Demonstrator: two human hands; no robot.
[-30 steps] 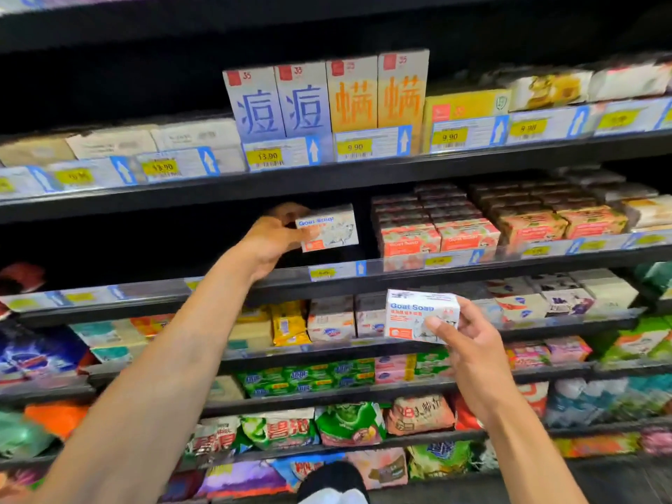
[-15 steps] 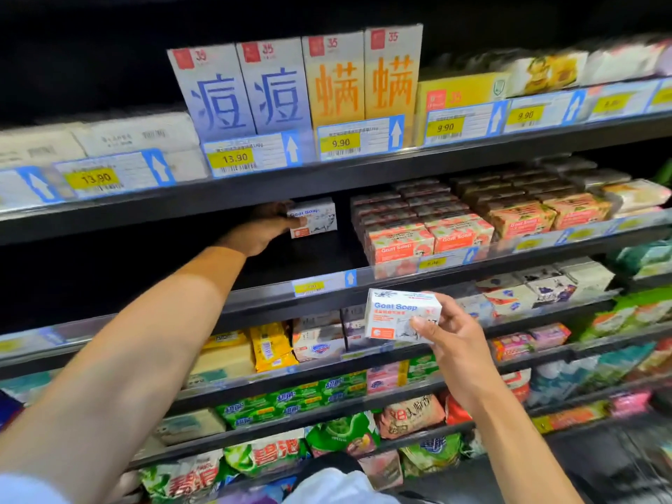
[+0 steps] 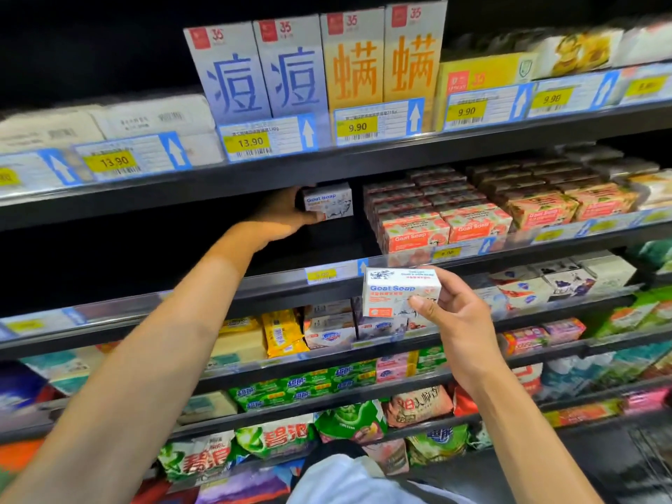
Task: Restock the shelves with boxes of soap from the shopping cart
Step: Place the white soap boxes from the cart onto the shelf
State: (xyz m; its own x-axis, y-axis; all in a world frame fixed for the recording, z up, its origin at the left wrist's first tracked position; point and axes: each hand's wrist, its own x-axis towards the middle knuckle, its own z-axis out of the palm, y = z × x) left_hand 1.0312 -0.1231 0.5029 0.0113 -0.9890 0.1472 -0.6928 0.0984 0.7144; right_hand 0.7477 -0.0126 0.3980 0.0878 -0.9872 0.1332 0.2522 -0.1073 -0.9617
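Though half-shadowed — far soap box [image 3: 329, 201]

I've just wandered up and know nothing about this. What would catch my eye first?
Probably the two hands: the left hand reaches deep into the second shelf, gripping a white Goat Soap box, while the right hand holds another Goat Soap box in front of that shelf's edge. Above them, tall boxes with huge blue and orange characters stand on the upper shelf.
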